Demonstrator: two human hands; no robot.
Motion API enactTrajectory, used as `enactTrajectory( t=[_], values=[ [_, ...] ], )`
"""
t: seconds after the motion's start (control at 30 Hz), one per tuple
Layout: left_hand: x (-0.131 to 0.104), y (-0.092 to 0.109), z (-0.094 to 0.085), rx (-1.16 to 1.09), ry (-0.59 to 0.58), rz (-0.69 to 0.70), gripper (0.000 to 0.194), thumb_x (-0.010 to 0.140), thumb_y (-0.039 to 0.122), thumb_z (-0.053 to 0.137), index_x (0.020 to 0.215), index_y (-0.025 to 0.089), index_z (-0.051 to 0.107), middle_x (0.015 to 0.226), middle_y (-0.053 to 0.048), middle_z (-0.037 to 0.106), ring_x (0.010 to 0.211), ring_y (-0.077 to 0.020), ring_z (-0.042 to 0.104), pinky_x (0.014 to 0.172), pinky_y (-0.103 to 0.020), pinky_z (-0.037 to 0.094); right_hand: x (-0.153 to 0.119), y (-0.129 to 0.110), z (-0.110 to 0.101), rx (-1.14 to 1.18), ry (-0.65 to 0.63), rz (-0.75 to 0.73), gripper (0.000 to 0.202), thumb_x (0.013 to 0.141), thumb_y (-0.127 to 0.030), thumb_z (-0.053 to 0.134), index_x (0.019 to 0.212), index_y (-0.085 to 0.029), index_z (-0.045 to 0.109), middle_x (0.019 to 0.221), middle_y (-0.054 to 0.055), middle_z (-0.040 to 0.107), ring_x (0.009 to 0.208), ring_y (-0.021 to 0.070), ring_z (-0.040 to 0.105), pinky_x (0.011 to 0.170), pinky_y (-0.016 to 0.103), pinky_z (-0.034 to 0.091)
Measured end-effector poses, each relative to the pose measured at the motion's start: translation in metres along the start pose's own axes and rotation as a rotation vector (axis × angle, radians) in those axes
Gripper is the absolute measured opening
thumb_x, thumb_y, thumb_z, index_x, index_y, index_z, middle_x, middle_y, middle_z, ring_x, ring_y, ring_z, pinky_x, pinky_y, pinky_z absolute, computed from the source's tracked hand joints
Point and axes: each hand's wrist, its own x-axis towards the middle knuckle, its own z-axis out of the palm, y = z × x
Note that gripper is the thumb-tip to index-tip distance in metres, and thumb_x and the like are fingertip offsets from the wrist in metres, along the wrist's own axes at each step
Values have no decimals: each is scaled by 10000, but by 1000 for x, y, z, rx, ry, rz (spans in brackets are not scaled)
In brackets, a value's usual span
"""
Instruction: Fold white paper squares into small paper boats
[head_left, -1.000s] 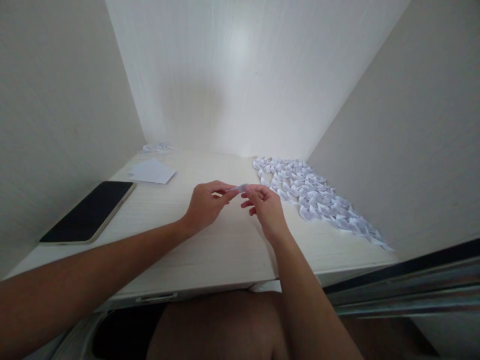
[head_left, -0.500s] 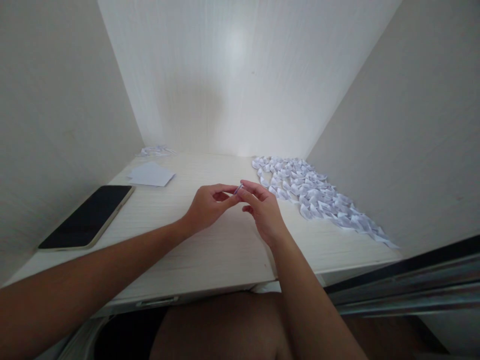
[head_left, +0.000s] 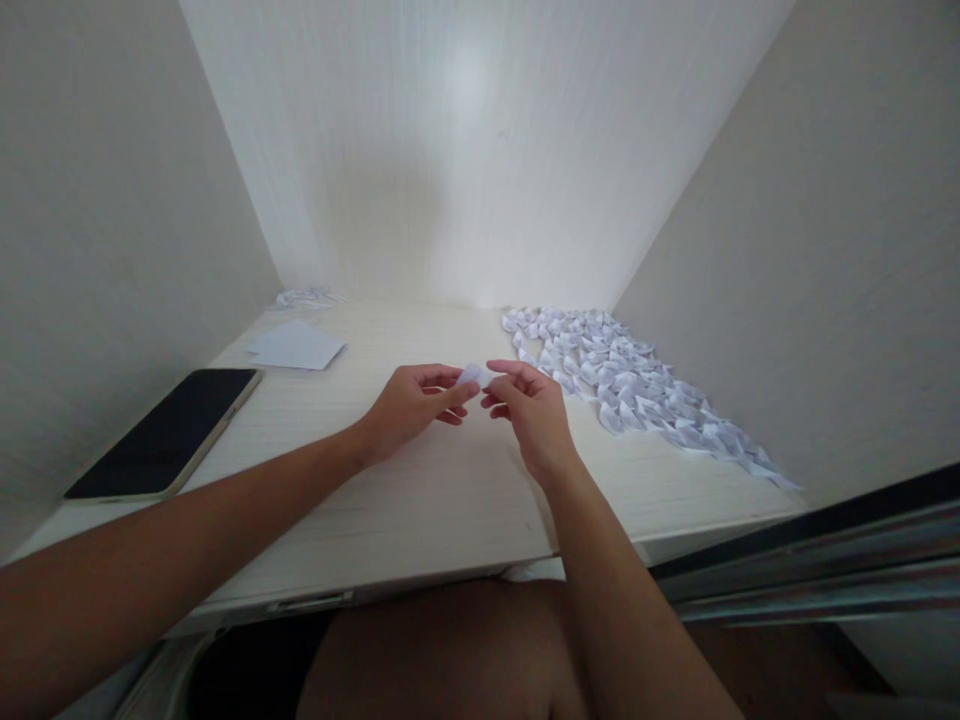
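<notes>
Above the white desk point(head_left: 420, 510), centre: small folded paper piece point(head_left: 470, 374), left hand point(head_left: 409, 405) pinching it thumb-to-finger. Right hand point(head_left: 536, 405) at its right end, fingertips slightly parted; can't tell if gripping. Probably two-handed for control. Long axis roughly left-right; pointing end unclear. Folded-paper pile point(head_left: 637, 385) right, paper sheets point(head_left: 298, 346) far left, smartphone point(head_left: 169, 435) nearer left.

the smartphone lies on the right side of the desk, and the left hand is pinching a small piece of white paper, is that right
Not quite: the head view shows the smartphone on the left side of the desk, not the right. The left hand is indeed pinching a small piece of white paper.
</notes>
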Motion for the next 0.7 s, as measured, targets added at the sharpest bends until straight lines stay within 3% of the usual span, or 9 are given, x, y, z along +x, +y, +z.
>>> enactTrajectory(
  t=[0.1,0.27,0.37,0.47,0.6,0.7],
  values=[
    [4,-2,-3,46,13,-58,459,760,465,816,1051,116,751,866,-93,769,679,-170,705,553,-261,572,3,0,-10,-74,-55,46,199,673,-222,645,844,-184,738,651,-7,668,588,126,605,588,260,477],
    [6,-4,-11,334,8,-130,318,751,315,763,1011,135,735,661,-43,727,472,-151,629,356,-206,366,8,2,-27,-360,-287,85,137,723,-190,618,741,-167,751,587,2,642,555,118,555,525,236,403],
    [5,-2,-12,562,-53,-126,279,738,229,690,1004,159,739,559,9,686,392,-137,558,389,-229,369,9,9,-31,-595,-385,-52,136,798,-251,664,782,-170,772,656,11,662,594,125,551,548,251,394],
    [4,1,-11,774,-78,-63,250,702,185,672,936,182,760,512,30,660,422,-148,566,486,-256,421,8,17,-35,-768,-382,-265,124,795,-249,748,884,-172,787,848,49,691,733,153,607,674,288,470],
    [4,2,-10,880,-24,-11,184,709,239,712,875,186,771,665,-5,722,550,-167,628,581,-271,450,13,21,-42,-861,-528,-394,220,838,-259,761,1044,-185,786,1019,86,672,828,172,640,778,325,517],
    [4,0,-11,906,7,-7,180,721,261,729,882,194,773,697,-5,726,599,-173,642,619,-276,455,29,22,-47,-884,-674,-546,227,884,-309,733,1073,-194,786,991,88,669,854,188,642,777,329,523]
  ],
)
